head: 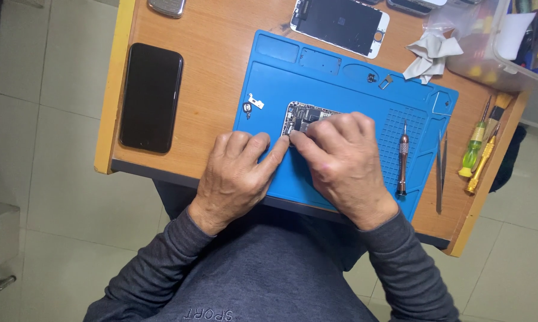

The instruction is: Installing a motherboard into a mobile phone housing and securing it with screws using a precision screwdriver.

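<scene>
An opened phone body (pixel 302 119) with its circuit boards showing lies on a blue work mat (pixel 281 74). My right hand (pixel 343 161) covers most of the phone, its fingertips pressed on the phone's lower left corner. My left hand (pixel 236 173) rests on the mat's front edge, with the index finger stretched out to touch the same corner. Whether a small part is pinched between the fingers is hidden.
A black phone (pixel 151 96) lies left on the wooden table (pixel 209 42). A detached screen (pixel 340 24) lies behind the mat. A screwdriver (pixel 402 158), tweezers (pixel 440 170), two more screwdrivers (pixel 478 152), a crumpled cloth (pixel 430 53), a plastic box (pixel 495 42) and small metal parts (pixel 252 102) lie around.
</scene>
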